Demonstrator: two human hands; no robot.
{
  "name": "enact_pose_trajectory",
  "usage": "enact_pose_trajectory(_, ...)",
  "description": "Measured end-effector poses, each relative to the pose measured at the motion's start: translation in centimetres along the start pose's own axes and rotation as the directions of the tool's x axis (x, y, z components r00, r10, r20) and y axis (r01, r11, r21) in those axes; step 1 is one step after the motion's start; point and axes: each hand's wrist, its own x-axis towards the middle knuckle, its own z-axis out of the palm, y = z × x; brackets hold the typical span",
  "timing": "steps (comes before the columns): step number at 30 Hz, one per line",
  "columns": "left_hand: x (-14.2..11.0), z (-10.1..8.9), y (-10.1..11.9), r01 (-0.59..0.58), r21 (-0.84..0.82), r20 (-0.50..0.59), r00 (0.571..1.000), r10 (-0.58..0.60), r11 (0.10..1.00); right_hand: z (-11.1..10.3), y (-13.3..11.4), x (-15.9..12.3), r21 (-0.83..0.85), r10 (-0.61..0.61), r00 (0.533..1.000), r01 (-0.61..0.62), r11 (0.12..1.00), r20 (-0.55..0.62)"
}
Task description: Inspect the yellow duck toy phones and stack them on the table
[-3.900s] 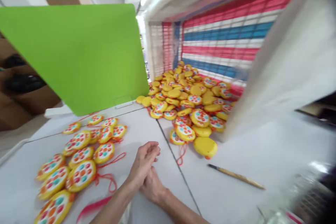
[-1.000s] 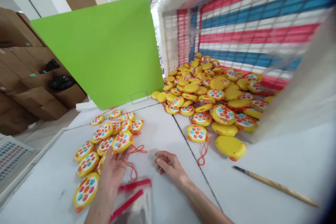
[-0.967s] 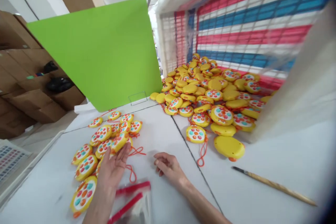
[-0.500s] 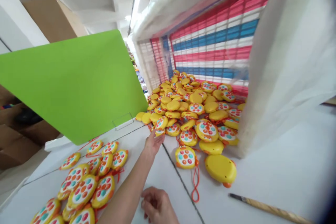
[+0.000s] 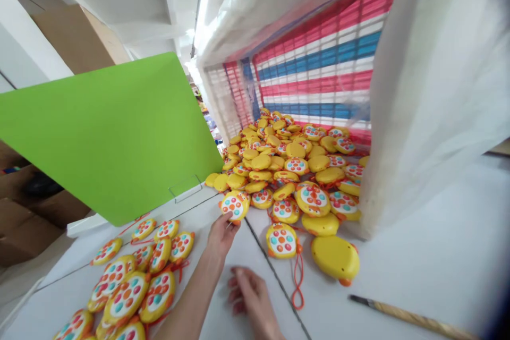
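My left hand (image 5: 222, 236) is shut on a round yellow toy telephone (image 5: 234, 205) with a dial of coloured buttons, lifted at the near edge of a large heap of such toys (image 5: 279, 162). Just below it, my right hand (image 5: 249, 296) hangs over the white table (image 5: 418, 260), its fingers loosely apart and holding nothing. Nearest that hand, a face-up toy telephone (image 5: 281, 240) trails an orange cord (image 5: 297, 288). Beside it lies another toy (image 5: 335, 258), yellow back upward. A group of face-up toys (image 5: 127, 297) lies left of my left forearm.
A green board (image 5: 107, 143) on a wire stand (image 5: 184, 189) stands left of the heap. Behind the heap is a red, white and blue striped mesh (image 5: 314, 71), with a white sheet (image 5: 430, 101) on the right. A wooden-handled brush (image 5: 410, 320) lies on the table.
My left hand, empty and open at the heap's edge half a second ago, now holds a toy telephone. My right hand has moved slightly up and right.
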Motion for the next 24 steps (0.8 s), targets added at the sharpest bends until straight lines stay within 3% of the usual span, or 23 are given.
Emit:
enact_pose_trajectory(2, -3.1, -2.9, -0.3, -0.019, 0.001, 0.033, 0.999, 0.019, 1.000, -0.6, -1.9, -0.2, 0.027, -0.053, 0.991, 0.056, 0.998, -0.122)
enact_pose_trajectory(4, -6.1, -5.7, -1.0, -0.032, 0.004, 0.049, 0.998, 0.032, 0.999, -1.0, -3.1, -0.6, 0.021, -0.094, 0.986, 0.097, 0.995, -0.136)
enact_pose_trajectory(8, -10.9, -9.8, -2.7, -0.080, 0.013, 0.040, 0.996, 0.080, 0.997, -0.8, -3.5, -1.4, -0.041, -0.087, 0.993, 0.090, 0.995, 0.079)
enact_pose_trajectory(11, -12.9, -12.0, -3.1, -0.161, 0.071, 0.024, 0.987, 0.159, 0.984, -0.4, -2.8, -1.9, -0.079, -0.079, 0.962, 0.102, 0.992, 0.261)
enact_pose_trajectory(16, -15.1, -14.1, -2.7, -0.257, 0.221, 0.004, 0.965, 0.262, 0.941, 0.0, -2.0, -2.8, -0.123, -0.072, 0.904, 0.135, 0.983, 0.422)
enact_pose_trajectory(24, -15.9, -15.0, -2.7, -0.311, 0.417, 0.014, 0.942, 0.336, 0.854, -0.2, -2.4, -3.6, -0.200, -0.062, 0.822, 0.210, 0.957, 0.566)
